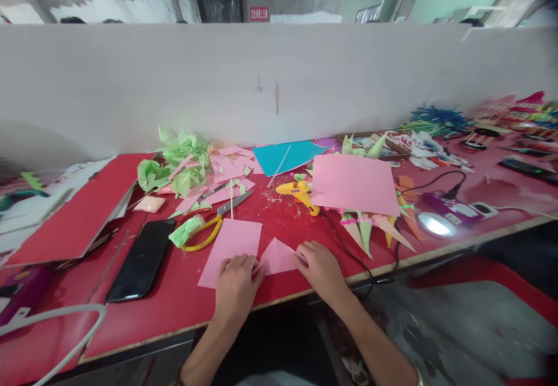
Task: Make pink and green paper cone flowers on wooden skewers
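A small pink paper [277, 257], folded to a peak at the top, lies near the table's front edge. My left hand [238, 284] has its fingers closed at the paper's left corner, partly over a flat pink sheet [231, 243] beneath. At the opposite corner, my right hand [320, 267] grips with bent fingers; the fingertips are partly hidden. Just beyond the flat sheet lie yellow-handled scissors [213, 226], blades pointing away to the right, with crumpled green paper at the handles. A yellow glue gun [300, 195] rests past my right hand.
A black phone [142, 261] and a red board [78, 211] lie to the left. Crumpled green paper [187, 159] and pink scraps sit at the back. Paper cones stick out under a pink sheet [355, 182]. A purple power strip [453, 207] and cords are on the right.
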